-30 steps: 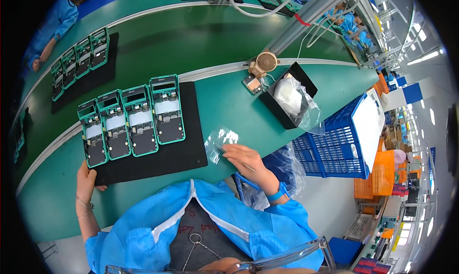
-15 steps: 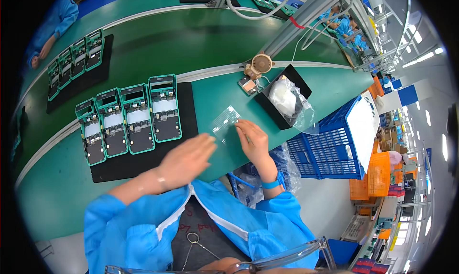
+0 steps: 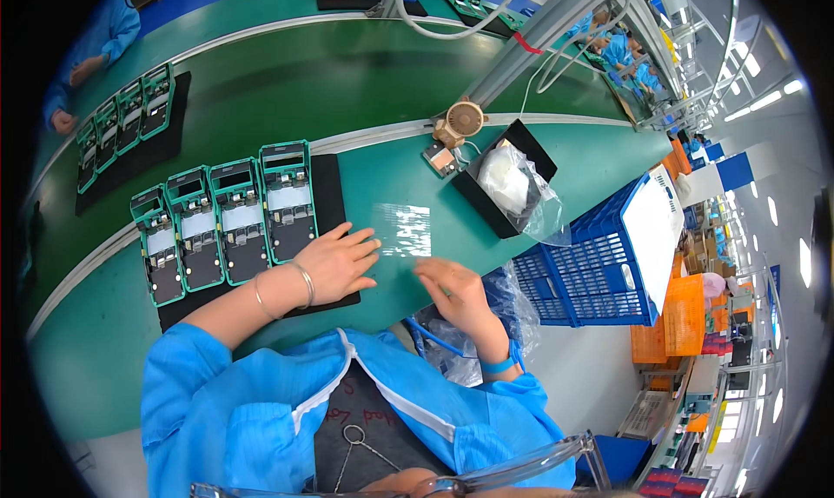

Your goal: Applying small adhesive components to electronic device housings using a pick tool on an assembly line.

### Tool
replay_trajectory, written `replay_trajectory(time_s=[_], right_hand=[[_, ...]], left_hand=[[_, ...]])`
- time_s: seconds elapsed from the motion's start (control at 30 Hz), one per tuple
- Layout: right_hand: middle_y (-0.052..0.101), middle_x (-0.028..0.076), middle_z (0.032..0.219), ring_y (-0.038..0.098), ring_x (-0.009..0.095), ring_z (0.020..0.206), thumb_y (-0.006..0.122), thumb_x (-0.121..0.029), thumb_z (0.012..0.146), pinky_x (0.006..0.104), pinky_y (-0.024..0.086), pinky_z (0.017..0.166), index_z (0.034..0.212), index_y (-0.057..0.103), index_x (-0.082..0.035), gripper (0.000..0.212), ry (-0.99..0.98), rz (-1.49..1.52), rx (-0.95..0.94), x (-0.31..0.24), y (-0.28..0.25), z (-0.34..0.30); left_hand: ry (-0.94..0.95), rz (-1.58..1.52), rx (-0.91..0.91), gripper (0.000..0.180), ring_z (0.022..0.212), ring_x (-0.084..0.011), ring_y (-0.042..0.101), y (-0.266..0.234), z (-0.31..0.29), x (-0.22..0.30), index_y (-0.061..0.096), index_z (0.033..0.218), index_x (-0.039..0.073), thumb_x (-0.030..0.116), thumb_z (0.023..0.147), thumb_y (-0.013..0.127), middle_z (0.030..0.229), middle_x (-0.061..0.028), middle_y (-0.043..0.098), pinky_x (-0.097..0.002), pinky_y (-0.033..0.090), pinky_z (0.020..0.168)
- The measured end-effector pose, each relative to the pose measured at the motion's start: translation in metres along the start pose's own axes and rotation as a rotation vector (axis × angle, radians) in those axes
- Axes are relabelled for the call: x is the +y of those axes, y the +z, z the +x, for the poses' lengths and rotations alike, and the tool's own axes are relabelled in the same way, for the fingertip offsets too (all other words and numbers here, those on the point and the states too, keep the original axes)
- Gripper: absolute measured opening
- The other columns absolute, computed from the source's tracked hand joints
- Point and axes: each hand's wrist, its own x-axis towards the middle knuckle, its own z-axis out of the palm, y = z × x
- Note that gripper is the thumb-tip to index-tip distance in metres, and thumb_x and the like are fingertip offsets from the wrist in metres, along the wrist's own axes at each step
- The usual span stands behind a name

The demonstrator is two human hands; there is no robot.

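Observation:
On the green bench lies a clear plastic sheet (image 3: 406,230), thin and rectangular, with bright glare streaks across it. My right hand (image 3: 459,291) is at the sheet's lower right corner, thumb and fingertips drawn together at its edge. The exact contact is hard to make out. My left hand (image 3: 334,268), fingers spread and palm down, rests at the right edge of a black mat (image 3: 329,194), left of the sheet. Several green-framed device housings (image 3: 287,198) stand in a row on that mat, the rightmost just beyond my left hand.
Behind the sheet sit a black box (image 3: 482,198) with plastic bags (image 3: 511,181) and a small brown fan (image 3: 465,117). A blue crate (image 3: 591,276) stands at the right. Across the bench, a co-worker's sleeve (image 3: 117,29) is near more housings (image 3: 130,111).
My left hand has moved left, off the sheet's side, and its fingers have spread. The tilted plastic sheet now lies squarer to me. My right hand has shifted toward me.

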Motion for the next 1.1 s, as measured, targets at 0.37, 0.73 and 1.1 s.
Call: replay_trajectory(time_s=[0.37,0.73,1.1], right_hand=[[0.075,0.019,0.118,0.072,0.038,0.113,0.077,0.003,0.087,0.0434,0.061,0.092,0.110,0.074,0.001,0.023,-0.185,-0.040,0.112,0.044,0.035,0.014],[0.074,0.021,0.120,0.071,0.039,0.115,0.078,0.004,0.085,0.0447,0.061,0.092,0.111,0.073,0.001,0.027,-0.266,-0.056,0.087,0.056,0.042,0.021],[0.074,0.019,0.119,0.071,0.038,0.114,0.077,0.002,0.084,0.0430,0.062,0.092,0.110,0.073,0.001,0.027,-0.496,0.124,0.041,0.010,0.077,0.112]], left_hand=[[-0.105,0.017,0.080,0.071,0.154,-0.0349,0.038,0.026,0.008,0.028,0.054,0.150,-0.001,0.045,0.097,0.068,0.160,-0.0191,0.047,-0.0490,0.035,0.124],[-0.113,-0.010,0.056,0.068,0.154,-0.0345,0.038,0.024,0.005,0.025,0.053,0.150,0.000,0.043,0.099,0.067,0.160,-0.0189,0.048,-0.0488,0.035,0.124],[-0.373,0.172,0.459,0.036,0.122,-0.0381,0.058,-0.027,-0.068,-0.015,0.068,0.116,-0.001,0.017,0.086,0.078,0.126,-0.0144,0.066,-0.0478,0.050,0.099]])
